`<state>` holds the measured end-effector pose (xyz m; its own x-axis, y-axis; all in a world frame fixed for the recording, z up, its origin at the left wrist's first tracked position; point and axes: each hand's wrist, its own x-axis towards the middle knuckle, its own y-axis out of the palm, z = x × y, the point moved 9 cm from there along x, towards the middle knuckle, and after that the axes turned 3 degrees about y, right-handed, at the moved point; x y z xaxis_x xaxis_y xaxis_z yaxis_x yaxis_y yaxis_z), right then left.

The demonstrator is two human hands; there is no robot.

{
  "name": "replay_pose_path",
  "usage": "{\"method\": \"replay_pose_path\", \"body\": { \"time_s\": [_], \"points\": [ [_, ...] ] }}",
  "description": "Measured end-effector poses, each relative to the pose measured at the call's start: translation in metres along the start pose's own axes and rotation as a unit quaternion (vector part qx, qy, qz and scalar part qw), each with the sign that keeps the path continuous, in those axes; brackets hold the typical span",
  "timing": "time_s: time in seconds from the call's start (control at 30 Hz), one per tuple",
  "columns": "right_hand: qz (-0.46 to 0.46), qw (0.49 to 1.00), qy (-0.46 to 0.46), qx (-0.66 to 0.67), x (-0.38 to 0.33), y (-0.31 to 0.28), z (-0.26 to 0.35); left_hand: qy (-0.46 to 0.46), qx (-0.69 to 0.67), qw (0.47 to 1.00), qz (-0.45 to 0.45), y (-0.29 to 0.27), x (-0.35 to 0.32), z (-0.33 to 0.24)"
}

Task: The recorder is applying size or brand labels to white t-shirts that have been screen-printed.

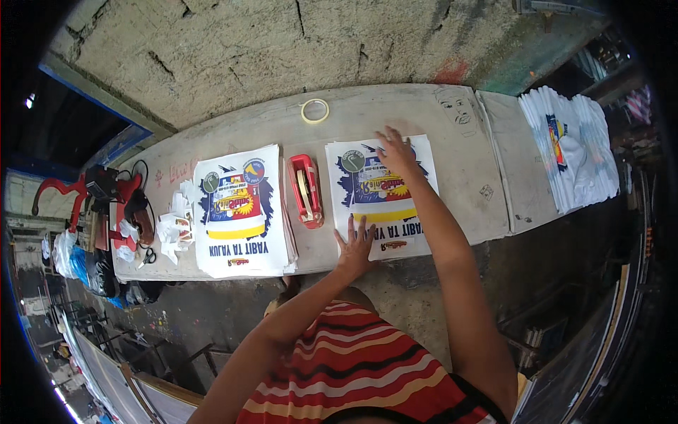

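Observation:
A white sheet (pixel 378 189) printed in blue, yellow and red lies flat on the table in front of me, its print upside down to my view. My left hand (pixel 357 247) rests on its near edge with the fingers spread. Over the far part of the sheet is my right hand (pixel 397 152), fingers apart and nothing in them; whether it presses on the paper I cannot tell. To the left of the sheet stands a red tape dispenser (pixel 305 191) with a roll in it. Beyond that is a stack of similar printed sheets (pixel 240 205).
A pale tape roll (pixel 304 116) lies toward the wall. Paper scraps (pixel 173 233), scissors (pixel 147 257) and a red-framed machine (pixel 81 187) occupy the left end. Folded white printed fabric (pixel 590 152) is piled on the right. A rough wall (pixel 233 56) backs the grey table (pixel 466 191).

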<state>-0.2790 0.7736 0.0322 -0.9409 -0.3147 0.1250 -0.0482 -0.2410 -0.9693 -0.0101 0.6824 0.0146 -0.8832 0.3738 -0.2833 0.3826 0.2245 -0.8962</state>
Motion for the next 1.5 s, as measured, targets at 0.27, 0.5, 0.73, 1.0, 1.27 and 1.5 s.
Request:
{"method": "replay_pose_path", "body": {
  "time_s": [0.27, 0.5, 0.73, 1.0, 1.27, 1.5],
  "points": [
    [-0.087, 0.941, 0.303, 0.121, -0.074, -0.016, -0.145, -0.142, -0.166, 0.973, -0.08, -0.019, -0.015, 0.065],
    [-0.043, 0.962, 0.247, 0.109, -0.095, 0.0, -0.101, -0.101, -0.167, 0.978, -0.072, -0.004, -0.009, 0.075],
    [-0.083, 0.956, 0.174, 0.22, -0.126, -0.017, -0.088, 0.035, -0.269, 0.953, -0.135, -0.042, -0.059, 0.072],
    [-0.062, 0.878, 0.239, 0.41, -0.26, -0.041, -0.005, -0.181, -0.428, 0.857, -0.223, -0.108, -0.207, 0.259],
    [-0.057, 0.844, 0.276, 0.457, -0.335, -0.023, 0.107, -0.329, -0.272, 0.802, -0.417, -0.14, -0.32, 0.529],
    [0.071, 0.807, 0.26, 0.525, -0.291, -0.022, 0.28, -0.385, -0.165, 0.819, -0.393, -0.124, -0.299, 0.668]
  ]
}}
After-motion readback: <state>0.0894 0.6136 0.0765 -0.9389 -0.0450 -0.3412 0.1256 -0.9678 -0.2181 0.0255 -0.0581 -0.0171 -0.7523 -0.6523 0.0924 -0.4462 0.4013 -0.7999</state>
